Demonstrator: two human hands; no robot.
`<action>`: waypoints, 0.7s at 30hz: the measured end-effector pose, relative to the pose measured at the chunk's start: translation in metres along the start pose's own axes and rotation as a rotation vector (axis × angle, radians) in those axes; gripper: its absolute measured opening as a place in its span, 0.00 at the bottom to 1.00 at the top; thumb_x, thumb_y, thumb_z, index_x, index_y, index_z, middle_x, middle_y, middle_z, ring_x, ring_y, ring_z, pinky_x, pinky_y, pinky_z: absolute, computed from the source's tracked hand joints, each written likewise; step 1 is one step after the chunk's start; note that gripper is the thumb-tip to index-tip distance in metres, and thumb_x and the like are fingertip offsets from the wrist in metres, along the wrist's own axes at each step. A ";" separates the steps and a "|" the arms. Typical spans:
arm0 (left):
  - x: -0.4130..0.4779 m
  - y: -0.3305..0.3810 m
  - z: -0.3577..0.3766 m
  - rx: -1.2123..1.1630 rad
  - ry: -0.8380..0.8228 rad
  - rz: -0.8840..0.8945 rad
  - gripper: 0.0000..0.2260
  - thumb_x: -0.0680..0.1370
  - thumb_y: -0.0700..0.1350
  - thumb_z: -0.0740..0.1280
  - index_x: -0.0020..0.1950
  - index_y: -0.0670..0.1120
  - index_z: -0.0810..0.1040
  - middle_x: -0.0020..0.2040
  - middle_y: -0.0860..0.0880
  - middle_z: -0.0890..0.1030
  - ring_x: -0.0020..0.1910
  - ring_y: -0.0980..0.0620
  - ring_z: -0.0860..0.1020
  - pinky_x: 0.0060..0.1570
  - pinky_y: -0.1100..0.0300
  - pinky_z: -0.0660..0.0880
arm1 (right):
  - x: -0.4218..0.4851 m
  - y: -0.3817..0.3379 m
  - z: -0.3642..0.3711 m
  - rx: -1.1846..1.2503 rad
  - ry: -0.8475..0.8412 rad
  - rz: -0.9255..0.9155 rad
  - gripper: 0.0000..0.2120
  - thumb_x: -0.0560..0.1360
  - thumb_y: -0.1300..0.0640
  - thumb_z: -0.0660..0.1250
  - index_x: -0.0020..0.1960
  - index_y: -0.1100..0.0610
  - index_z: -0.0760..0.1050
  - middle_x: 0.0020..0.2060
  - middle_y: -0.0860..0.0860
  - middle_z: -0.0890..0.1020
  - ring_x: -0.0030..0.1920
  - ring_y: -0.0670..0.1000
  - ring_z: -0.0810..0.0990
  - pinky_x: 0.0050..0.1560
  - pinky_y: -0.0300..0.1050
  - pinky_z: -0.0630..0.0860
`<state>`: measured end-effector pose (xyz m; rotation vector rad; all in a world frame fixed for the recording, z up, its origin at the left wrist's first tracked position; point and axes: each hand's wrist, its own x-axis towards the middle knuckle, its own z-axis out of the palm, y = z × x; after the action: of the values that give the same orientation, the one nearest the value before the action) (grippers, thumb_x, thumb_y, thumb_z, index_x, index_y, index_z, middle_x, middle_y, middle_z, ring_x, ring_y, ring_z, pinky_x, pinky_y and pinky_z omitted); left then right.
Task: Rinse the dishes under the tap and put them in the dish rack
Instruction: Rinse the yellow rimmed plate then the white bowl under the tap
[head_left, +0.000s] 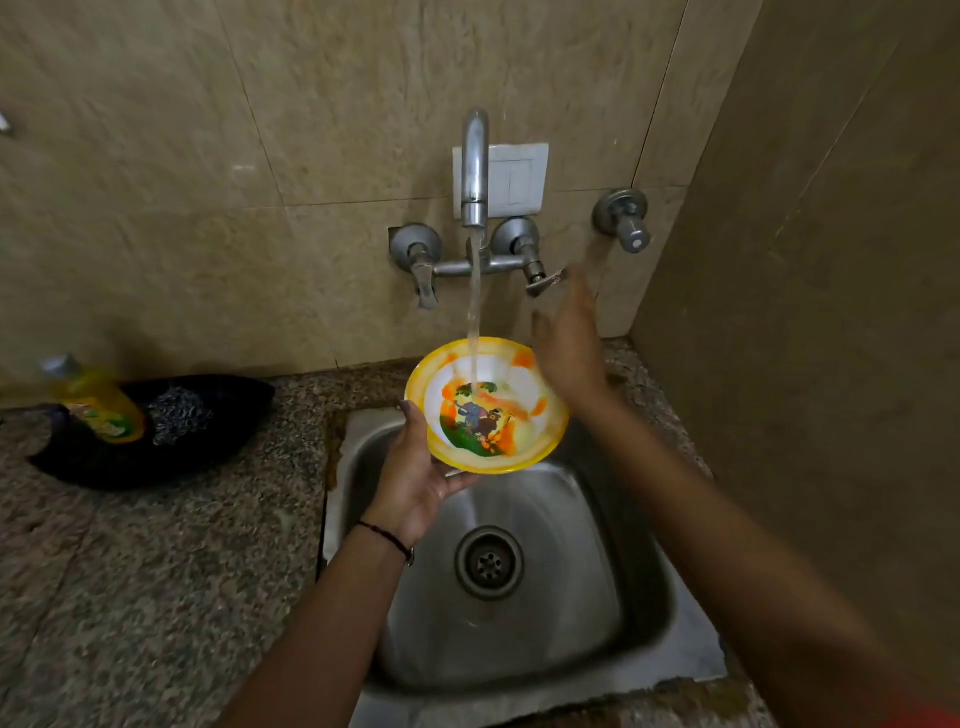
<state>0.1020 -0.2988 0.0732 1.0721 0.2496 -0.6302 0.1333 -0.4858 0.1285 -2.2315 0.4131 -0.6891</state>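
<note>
One round plastic bowl (488, 415), yellow-rimmed with a white inside and a cartoon animal print, sits tilted in the left hand (415, 480). That hand cups it from below, thumb curled onto the near rim, and a black thread band (385, 535) circles its wrist. A stream of water (474, 312) from the curved steel tap spout (475, 166) lands inside the bowl. Just right of the bowl, the right hand (569, 345) is open and holds nothing; its straight fingers are blurred near the tap's right lever (543, 285), contact unclear. Below both hands lies the stainless steel sink (571, 545) with its round drain (489, 563). Well left of the left hand, on the speckled granite counter (156, 571), a yellow soap bottle (101, 402) and a steel scrubber (182, 413) rest in a black tray (228, 405).
</note>
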 end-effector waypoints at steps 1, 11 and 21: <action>0.004 -0.002 -0.001 0.005 0.001 -0.009 0.31 0.77 0.67 0.50 0.69 0.48 0.73 0.60 0.44 0.82 0.58 0.44 0.81 0.50 0.44 0.80 | -0.018 0.003 0.006 -0.098 -0.074 -0.107 0.28 0.77 0.64 0.60 0.74 0.63 0.56 0.73 0.60 0.61 0.73 0.55 0.60 0.72 0.45 0.59; 0.027 -0.015 0.001 0.091 -0.023 -0.077 0.32 0.77 0.67 0.46 0.70 0.50 0.72 0.60 0.46 0.82 0.58 0.46 0.81 0.55 0.41 0.78 | -0.065 0.007 0.052 -0.389 -0.756 -0.413 0.28 0.82 0.57 0.52 0.77 0.63 0.45 0.77 0.59 0.46 0.77 0.55 0.44 0.74 0.50 0.44; 0.036 -0.018 -0.004 0.093 -0.042 -0.094 0.33 0.76 0.69 0.47 0.70 0.52 0.72 0.59 0.47 0.82 0.58 0.46 0.81 0.54 0.40 0.78 | -0.064 0.008 0.052 -0.486 -0.772 -0.411 0.27 0.81 0.58 0.51 0.76 0.64 0.47 0.76 0.60 0.46 0.77 0.56 0.45 0.75 0.51 0.43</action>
<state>0.1202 -0.3144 0.0404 1.1395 0.2373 -0.7543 0.1119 -0.4307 0.0704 -2.8547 -0.3085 0.1451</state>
